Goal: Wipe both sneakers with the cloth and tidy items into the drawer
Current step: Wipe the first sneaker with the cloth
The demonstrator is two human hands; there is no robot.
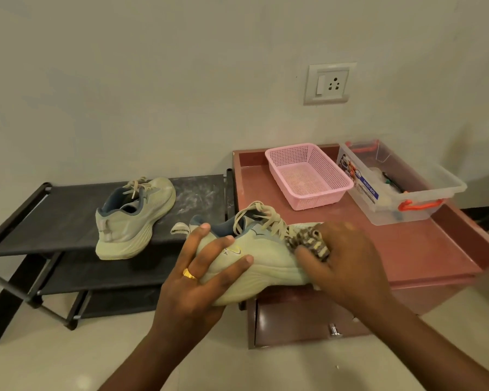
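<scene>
**Wiping stage, first sneaker.** One sneaker point(266, 263) is held over the front edge of the reddish table point(407, 249). The left hand point(203, 266) curls its fingers round the heel side. The right hand point(347, 258) clutches the bunched striped cloth point(308, 241) against the toe. The second sneaker point(133, 221) rests on the black shoe rack point(68, 198), apparently unwiped. The drawer point(294, 320) looks closed, so tidying remains. A pale wall stands behind; the table carries a clear box point(401, 182) and a pink basket point(308, 176).

One sneaker point(133, 218) lies on the black rack's point(198, 193) top shelf; a pink basket point(319, 200) and a clear box point(364, 184) stand at the cabinet's point(407, 249) far edge.
</scene>
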